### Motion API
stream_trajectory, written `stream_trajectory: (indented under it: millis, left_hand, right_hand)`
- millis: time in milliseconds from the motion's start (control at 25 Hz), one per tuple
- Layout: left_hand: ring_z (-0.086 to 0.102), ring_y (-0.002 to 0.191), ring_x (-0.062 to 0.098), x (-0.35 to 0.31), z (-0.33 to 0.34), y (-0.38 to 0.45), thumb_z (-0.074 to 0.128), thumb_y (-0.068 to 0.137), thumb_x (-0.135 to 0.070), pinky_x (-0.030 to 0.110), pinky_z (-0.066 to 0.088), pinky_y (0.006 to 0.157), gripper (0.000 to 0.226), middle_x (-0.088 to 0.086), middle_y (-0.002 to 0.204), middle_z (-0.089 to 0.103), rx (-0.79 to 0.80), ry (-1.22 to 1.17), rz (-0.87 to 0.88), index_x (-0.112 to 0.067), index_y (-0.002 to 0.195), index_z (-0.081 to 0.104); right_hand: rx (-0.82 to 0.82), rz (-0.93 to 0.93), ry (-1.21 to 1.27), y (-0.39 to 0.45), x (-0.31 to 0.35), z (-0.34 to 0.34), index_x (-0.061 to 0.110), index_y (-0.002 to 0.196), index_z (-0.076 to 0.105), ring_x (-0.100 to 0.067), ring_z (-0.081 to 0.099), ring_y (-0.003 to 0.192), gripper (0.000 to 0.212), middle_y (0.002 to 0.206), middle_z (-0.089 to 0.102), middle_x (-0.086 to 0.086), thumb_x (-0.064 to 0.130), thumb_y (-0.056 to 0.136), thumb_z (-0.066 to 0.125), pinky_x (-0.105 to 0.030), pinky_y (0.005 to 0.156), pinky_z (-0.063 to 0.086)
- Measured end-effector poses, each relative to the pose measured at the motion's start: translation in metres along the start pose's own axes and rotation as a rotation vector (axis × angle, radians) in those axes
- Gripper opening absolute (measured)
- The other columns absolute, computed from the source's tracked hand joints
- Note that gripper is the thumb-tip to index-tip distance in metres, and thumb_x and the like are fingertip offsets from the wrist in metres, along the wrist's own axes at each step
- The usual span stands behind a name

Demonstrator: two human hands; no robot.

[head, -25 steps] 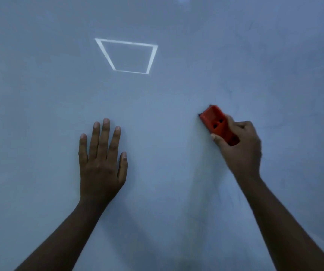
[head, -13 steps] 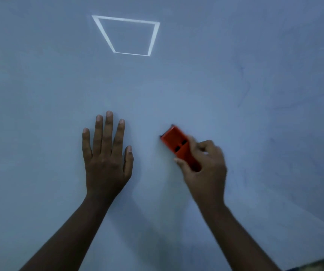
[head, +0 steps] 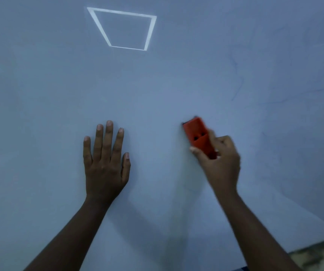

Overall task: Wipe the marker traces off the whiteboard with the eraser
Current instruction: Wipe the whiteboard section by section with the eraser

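Left hand (head: 105,163) stays flat on the whiteboard (head: 40,94), fingers straight and slightly spread, unmoved. Right hand (head: 218,163), just right of the left hand, pinches the orange eraser (head: 199,136) between thumb and curled fingers; half a second ago it sat closer to the left hand, so the stroke is reversing rightward. Faint marker traces (head: 237,83) remain up and right of the eraser, so wiping isn't finished.

The right hand (head: 220,163) is blurring and covering the near end of the eraser (head: 199,136). The whiteboard (head: 40,85) is running past every edge. Far right, the marker traces (head: 237,83) are too faint to read.
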State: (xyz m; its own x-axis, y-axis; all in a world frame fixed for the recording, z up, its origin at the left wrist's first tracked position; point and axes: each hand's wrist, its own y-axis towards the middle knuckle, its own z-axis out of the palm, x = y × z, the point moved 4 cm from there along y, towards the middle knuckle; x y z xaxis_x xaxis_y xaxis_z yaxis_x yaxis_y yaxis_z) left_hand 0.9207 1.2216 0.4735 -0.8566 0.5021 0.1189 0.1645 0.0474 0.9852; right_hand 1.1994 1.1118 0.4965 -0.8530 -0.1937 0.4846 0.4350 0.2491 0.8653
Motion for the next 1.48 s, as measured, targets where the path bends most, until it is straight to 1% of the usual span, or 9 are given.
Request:
stream_trajectory:
  millis: [240, 560, 760, 880, 1000, 1160, 1240, 1320, 1480]
  left_hand:
    - [0.017, 0.164, 0.036, -0.002, 0.003, -0.012, 0.046, 0.110, -0.027, 0.060, 0.014, 0.131, 0.063, 0.018, 0.175, 0.020, 0.006, 0.002, -0.018, -0.008, 0.168, 0.028]
    - [0.011, 0.165, 0.033, -0.004, 0.003, -0.025, 0.042, 0.111, -0.027, 0.059, 0.011, 0.132, 0.063, 0.015, 0.177, 0.015, 0.030, -0.020, -0.036, -0.010, 0.169, 0.024]
    - [0.007, 0.166, 0.032, -0.005, 0.005, -0.038, 0.042, 0.111, -0.028, 0.057, 0.008, 0.133, 0.064, 0.013, 0.178, 0.010, 0.053, -0.012, -0.025, -0.011, 0.170, 0.022]
    - [0.010, 0.165, 0.032, -0.006, 0.005, -0.049, 0.042, 0.111, -0.027, 0.057, 0.010, 0.132, 0.063, 0.011, 0.178, 0.008, 0.050, -0.007, -0.024, -0.011, 0.169, 0.024]
    - [0.011, 0.165, 0.032, -0.007, 0.007, -0.060, 0.044, 0.111, -0.027, 0.057, 0.011, 0.132, 0.063, 0.011, 0.178, 0.009, 0.050, -0.005, -0.016, -0.011, 0.169, 0.025]
    - [0.009, 0.166, 0.031, -0.008, 0.009, -0.072, 0.045, 0.110, -0.027, 0.057, 0.010, 0.132, 0.063, 0.011, 0.178, 0.008, 0.057, -0.004, -0.027, -0.011, 0.169, 0.026]
    - [0.009, 0.166, 0.031, -0.009, 0.010, -0.076, 0.045, 0.110, -0.027, 0.057, 0.010, 0.132, 0.063, 0.010, 0.179, 0.007, 0.058, -0.006, -0.028, -0.011, 0.169, 0.026]
    - [0.009, 0.166, 0.031, -0.010, 0.011, -0.082, 0.045, 0.110, -0.028, 0.057, 0.009, 0.133, 0.063, 0.010, 0.179, 0.006, 0.062, -0.012, -0.039, -0.012, 0.169, 0.026]
    - [0.008, 0.166, 0.031, -0.012, 0.013, -0.091, 0.042, 0.111, -0.030, 0.056, 0.006, 0.133, 0.064, 0.009, 0.179, 0.005, 0.065, -0.006, -0.043, -0.013, 0.170, 0.022]
  right_hand:
    - [-0.122, 0.220, 0.162, 0.009, -0.042, -0.020, 0.022, 0.139, 0.065, -0.014, 0.062, 0.089, 0.067, 0.097, 0.058, -0.001, 0.039, 0.078, 0.089, -0.048, 0.081, 0.061]
    - [0.220, -0.395, -0.087, -0.131, 0.028, 0.056, 0.021, 0.133, 0.068, -0.026, 0.054, 0.091, 0.058, 0.104, 0.057, 0.000, 0.039, 0.080, 0.081, -0.038, 0.074, 0.044]
    - [0.317, -0.475, -0.188, -0.173, 0.023, 0.064, 0.027, 0.136, 0.062, -0.022, 0.059, 0.094, 0.060, 0.109, 0.062, 0.003, 0.044, 0.081, 0.078, -0.040, 0.074, 0.051]
    - [0.239, -0.328, -0.120, -0.145, 0.016, 0.050, 0.026, 0.134, 0.067, -0.024, 0.059, 0.090, 0.061, 0.105, 0.060, 0.002, 0.044, 0.078, 0.083, -0.037, 0.072, 0.049]
    - [0.076, 0.090, 0.032, -0.106, -0.022, 0.026, 0.027, 0.137, 0.066, -0.021, 0.062, 0.090, 0.068, 0.101, 0.057, 0.003, 0.038, 0.075, 0.090, -0.039, 0.076, 0.057]
    - [-0.063, 0.413, 0.272, -0.089, -0.052, 0.004, 0.020, 0.145, 0.059, 0.008, 0.064, 0.092, 0.072, 0.105, 0.058, 0.000, 0.036, 0.081, 0.087, -0.027, 0.079, 0.063]
    - [-0.101, 0.421, 0.269, -0.092, -0.049, 0.005, 0.017, 0.143, 0.060, 0.011, 0.062, 0.091, 0.068, 0.105, 0.058, -0.003, 0.032, 0.083, 0.086, -0.021, 0.078, 0.061]
    - [-0.086, 0.389, 0.223, -0.103, -0.040, 0.015, 0.015, 0.139, 0.064, -0.002, 0.062, 0.088, 0.062, 0.101, 0.057, -0.001, 0.032, 0.083, 0.086, -0.035, 0.077, 0.063]
    - [0.159, 0.103, -0.016, -0.174, -0.008, 0.055, 0.019, 0.139, 0.063, -0.024, 0.056, 0.093, 0.067, 0.104, 0.057, -0.001, 0.032, 0.078, 0.088, -0.042, 0.075, 0.054]
